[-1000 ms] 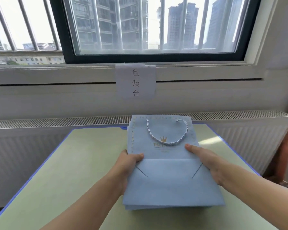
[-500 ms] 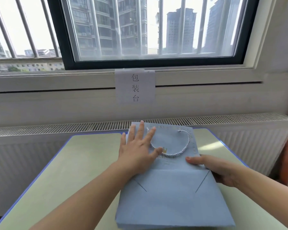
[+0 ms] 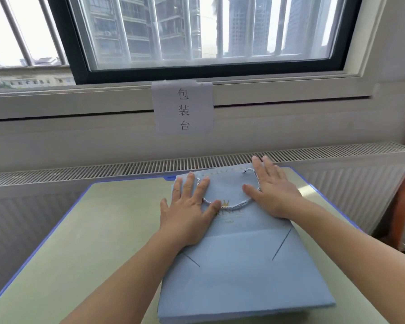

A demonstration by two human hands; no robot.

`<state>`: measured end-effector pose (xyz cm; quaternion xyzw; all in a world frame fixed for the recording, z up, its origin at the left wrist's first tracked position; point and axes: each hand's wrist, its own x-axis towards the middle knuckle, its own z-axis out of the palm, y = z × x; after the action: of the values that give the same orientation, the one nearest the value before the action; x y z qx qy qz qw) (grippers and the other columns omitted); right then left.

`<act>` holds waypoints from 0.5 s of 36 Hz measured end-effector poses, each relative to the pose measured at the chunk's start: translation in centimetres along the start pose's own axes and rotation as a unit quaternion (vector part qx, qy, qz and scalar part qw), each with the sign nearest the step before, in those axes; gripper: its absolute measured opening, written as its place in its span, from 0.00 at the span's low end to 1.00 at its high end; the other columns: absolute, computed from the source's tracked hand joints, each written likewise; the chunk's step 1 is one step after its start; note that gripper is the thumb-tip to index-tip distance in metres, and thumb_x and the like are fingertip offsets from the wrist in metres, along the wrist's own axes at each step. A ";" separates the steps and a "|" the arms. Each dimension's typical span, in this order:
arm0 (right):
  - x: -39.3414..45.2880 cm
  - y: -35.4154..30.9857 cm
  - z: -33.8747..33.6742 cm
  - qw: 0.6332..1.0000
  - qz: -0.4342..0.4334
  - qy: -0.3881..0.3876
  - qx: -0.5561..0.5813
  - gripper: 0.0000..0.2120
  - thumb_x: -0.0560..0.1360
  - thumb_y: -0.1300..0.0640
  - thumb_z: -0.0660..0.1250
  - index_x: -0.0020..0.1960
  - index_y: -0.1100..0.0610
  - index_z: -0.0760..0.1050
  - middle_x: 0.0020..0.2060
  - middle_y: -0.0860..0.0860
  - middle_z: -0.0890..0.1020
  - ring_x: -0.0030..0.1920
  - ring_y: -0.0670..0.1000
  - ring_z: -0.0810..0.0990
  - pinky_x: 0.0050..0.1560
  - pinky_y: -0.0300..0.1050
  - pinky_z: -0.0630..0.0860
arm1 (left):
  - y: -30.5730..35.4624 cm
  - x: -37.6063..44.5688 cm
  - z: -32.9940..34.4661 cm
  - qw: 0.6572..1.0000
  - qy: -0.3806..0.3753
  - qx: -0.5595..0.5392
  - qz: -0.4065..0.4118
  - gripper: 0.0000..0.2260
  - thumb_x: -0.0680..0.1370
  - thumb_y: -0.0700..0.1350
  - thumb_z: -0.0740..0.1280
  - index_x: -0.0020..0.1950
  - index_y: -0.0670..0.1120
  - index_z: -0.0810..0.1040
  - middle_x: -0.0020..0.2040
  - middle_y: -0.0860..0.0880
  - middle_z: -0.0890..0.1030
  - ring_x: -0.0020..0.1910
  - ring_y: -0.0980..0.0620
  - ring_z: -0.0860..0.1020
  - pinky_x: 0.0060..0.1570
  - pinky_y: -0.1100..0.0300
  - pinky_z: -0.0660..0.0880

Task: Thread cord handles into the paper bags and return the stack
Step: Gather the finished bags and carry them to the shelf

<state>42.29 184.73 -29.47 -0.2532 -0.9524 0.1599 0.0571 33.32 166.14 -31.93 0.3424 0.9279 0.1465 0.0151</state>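
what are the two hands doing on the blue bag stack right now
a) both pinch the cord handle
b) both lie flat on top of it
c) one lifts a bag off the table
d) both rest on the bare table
b: the left hand and right hand both lie spread, fingers straight, on the top paper bag, either side of its cord handle.

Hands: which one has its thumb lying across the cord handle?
The left hand: its thumb lies across the cord handle low on the loop. The right hand covers the loop's right side with palm and fingers, thumb inside the loop on the top bag.

paper sign [image 3: 182, 107] under window [image 3: 206, 31], radiator [image 3: 337, 181]
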 end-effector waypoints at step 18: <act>-0.5 1.3 0.4 0.915 0.187 -0.096 0.346 0.31 0.75 0.39 0.62 0.72 0.51 0.56 0.61 0.55 0.75 0.56 0.58 0.79 0.60 0.60 0.75 | 1.1 -0.5 -1.3 1.000 0.004 0.020 -0.006 0.28 0.80 0.65 0.47 0.78 0.60 0.43 0.79 0.55 0.37 0.77 0.50 0.35 0.73 0.39 0.49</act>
<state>43.23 185.39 -30.32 -0.3749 -0.7737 0.5103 0.0187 34.24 166.33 -30.40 0.3367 0.9327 0.1293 0.0052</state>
